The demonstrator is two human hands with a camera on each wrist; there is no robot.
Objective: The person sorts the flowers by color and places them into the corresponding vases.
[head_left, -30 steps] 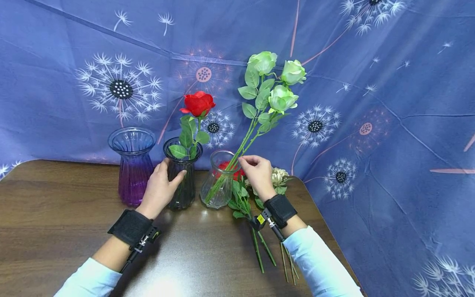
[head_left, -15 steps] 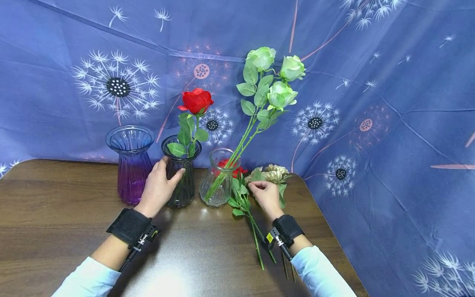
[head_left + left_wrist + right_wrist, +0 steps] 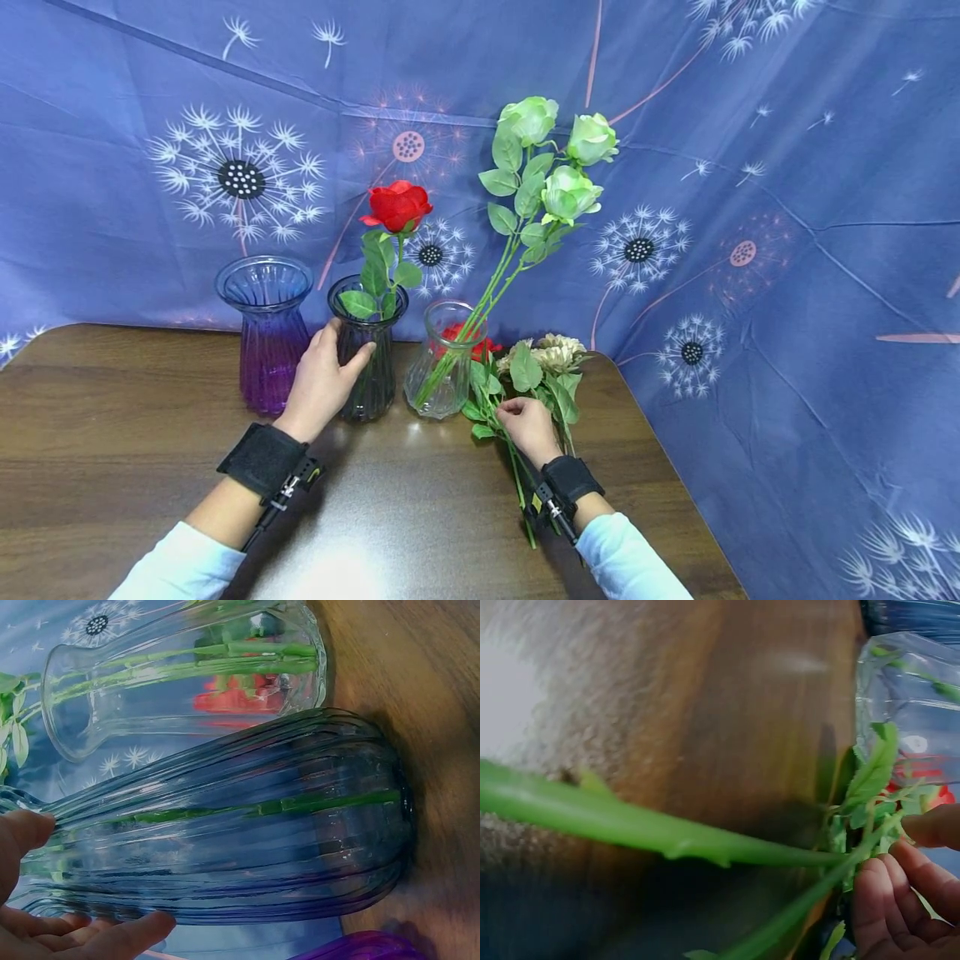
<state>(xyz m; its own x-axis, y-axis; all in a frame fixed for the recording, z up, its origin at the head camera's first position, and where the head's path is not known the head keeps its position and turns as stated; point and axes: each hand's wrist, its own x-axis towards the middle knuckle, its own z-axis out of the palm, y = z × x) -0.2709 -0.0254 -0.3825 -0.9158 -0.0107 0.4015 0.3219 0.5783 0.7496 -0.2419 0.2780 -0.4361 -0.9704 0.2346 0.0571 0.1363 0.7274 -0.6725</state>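
Note:
My left hand (image 3: pixel 321 379) grips a dark ribbed glass vase (image 3: pixel 369 379) around its upper side, thumb on one side and fingers on the other. One red rose (image 3: pixel 399 207) stands upright in that vase. My right hand (image 3: pixel 529 427) has its thumb and fingertips at the green stems (image 3: pixel 787 851) of red roses lying on the table, and appears to pinch a stem. Their red blooms (image 3: pixel 480 343) are partly hidden behind a clear glass vase (image 3: pixel 422 392). Light green roses (image 3: pixel 570 195) lean rightward out of this clear vase.
A blue-to-purple glass vase (image 3: pixel 272 358) stands left of the dark one. Cream flowers (image 3: pixel 555 357) lie on the table's back right, beside the red roses. The brown wooden table (image 3: pixel 135 433) ends at a blue dandelion-print cloth (image 3: pixel 750 167).
My right hand has left the light green stems at the clear vase's rim and come down to the red rose stems on the table. The left hand stays on the dark vase.

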